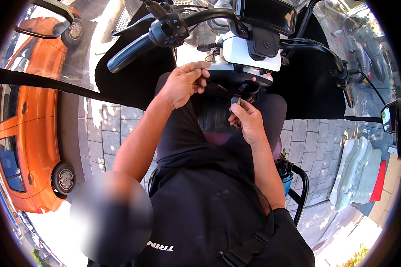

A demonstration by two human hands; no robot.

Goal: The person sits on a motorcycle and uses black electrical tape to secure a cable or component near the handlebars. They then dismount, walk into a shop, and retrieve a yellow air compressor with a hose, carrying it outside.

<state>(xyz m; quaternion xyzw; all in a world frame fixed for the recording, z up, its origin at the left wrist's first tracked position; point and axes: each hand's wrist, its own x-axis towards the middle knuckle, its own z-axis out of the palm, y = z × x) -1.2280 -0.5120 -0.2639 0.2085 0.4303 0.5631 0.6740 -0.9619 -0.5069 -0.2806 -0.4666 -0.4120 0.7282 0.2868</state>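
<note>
The right hand [249,119] pinches a small dark piece [236,99] between thumb and fingers; what it is cannot be made out. That piece sits on the rider's side of the scooter's white front panel [249,52], near its lower edge. The left hand [186,84] is by the panel's left end, fingers bent with thumb and fingertips close together; whether they hold anything, or touch the panel, I cannot tell. Both forearms are bare, and the rider's dark trousers [178,129] lie on the near side of the panel.

Just beyond the panel is a dark screen [267,15]. To its left is a black handle grip [131,53], with a mirror [44,18] farther out; another mirror [390,117] is well off to its right. An orange car [35,129] stands well left of the panel, on the far side of some grey paving [109,129]. Well to the panel's right and nearer the rider lie pale green sheets [354,173] beside something red [378,181].
</note>
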